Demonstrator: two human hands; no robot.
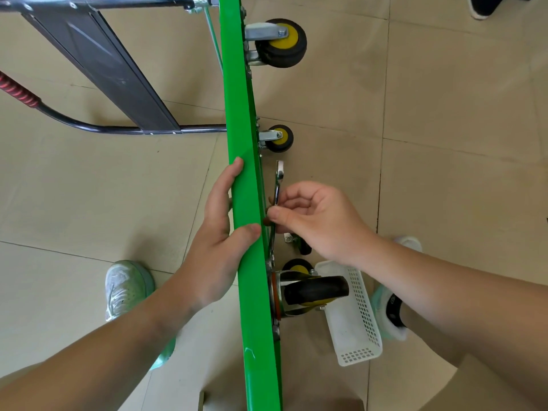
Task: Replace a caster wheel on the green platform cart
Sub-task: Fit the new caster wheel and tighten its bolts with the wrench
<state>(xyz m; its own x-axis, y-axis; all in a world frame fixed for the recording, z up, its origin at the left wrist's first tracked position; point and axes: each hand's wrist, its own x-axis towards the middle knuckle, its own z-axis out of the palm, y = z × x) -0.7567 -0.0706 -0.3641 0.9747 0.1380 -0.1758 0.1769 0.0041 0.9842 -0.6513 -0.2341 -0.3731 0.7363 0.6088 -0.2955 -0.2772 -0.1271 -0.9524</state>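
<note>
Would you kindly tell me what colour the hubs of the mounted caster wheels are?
Yellow hubs, black tyres; clearest in the head view.

Green platform cart (240, 114) stands on its edge, deck seen edge-on | far caster wheel (280, 43), middle caster wheel (278, 138), near caster wheel (314, 290): black tyres, yellow hubs, jutting from its underside | silver wrench (278, 185) runs along that underside, between middle and near wheels

It is a plain tiled indoor room, its kind otherwise unclear: large beige floor tiles (444, 93) with dark joints, a white plastic basket (360, 330) set on them, and the green cart (239, 114) stood on its edge.
</note>
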